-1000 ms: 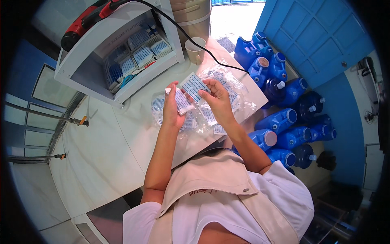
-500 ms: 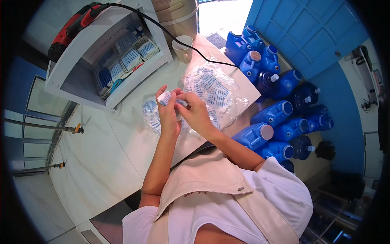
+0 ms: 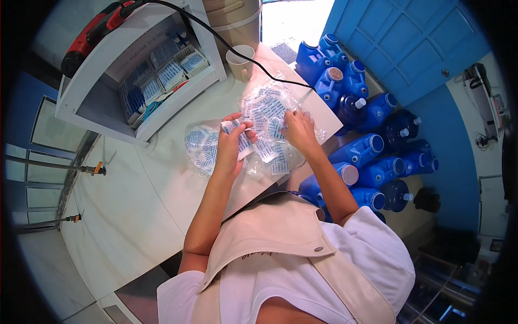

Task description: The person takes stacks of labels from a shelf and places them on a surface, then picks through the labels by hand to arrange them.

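White rectangular packets with blue print (image 3: 245, 149) are held in the left hand (image 3: 229, 147), nearer the body than the beige cylindrical mug (image 3: 239, 65). Nearer and rightward of the mug, the right hand (image 3: 300, 130) is narrowed at similar piled packets (image 3: 265, 107); whether any is gripped cannot be told.

Your bare left hand (image 3: 230, 146) grips, palm inward; your bare right hand (image 3: 300, 131), apart from it, curls downward; both bare forearms (image 3: 209, 200) stretch forward.

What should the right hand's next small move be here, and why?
Probably pinch one packet from the pile of flat, white, blue-printed packets, since the right hand has bent fingers over it and the left hand holds similar packets.
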Motion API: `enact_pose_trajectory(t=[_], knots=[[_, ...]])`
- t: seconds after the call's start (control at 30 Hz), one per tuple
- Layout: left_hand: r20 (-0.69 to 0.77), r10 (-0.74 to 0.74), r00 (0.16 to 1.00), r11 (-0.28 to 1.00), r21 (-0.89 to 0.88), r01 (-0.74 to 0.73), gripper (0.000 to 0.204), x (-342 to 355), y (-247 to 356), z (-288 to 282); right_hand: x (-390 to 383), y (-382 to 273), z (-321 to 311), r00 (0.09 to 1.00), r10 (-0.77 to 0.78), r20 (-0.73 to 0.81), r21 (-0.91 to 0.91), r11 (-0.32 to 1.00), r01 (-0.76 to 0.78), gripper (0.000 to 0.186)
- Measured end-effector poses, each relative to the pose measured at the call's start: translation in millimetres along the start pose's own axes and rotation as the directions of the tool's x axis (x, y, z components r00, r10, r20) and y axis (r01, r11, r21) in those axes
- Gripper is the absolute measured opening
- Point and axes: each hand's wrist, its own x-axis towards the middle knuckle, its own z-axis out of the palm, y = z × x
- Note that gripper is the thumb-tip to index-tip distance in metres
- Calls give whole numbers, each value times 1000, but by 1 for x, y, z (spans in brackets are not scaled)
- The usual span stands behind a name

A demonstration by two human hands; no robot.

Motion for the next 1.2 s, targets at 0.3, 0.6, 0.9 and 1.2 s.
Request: enact_pose_trajectory(t=[0.3,0.6,0.9,1.2], knots=[[41,-85,996,970,231,73,35,18,-12,2,18,7,-25,947,-21,320,635,747,-198,39],[98,62,993,960,268,-86,38,10,29,0,16,-34,-54,887,-225,402,908,223,-355,39],[-45,132,990,986,104,-127,42,6,34,-19,13,-53,-37,850,-321,417,860,-164,-483,38],[1,164,987,960,231,-159,49,-5,39,-6,17,-67,-41,876,-300,379,911,288,-295,38]])
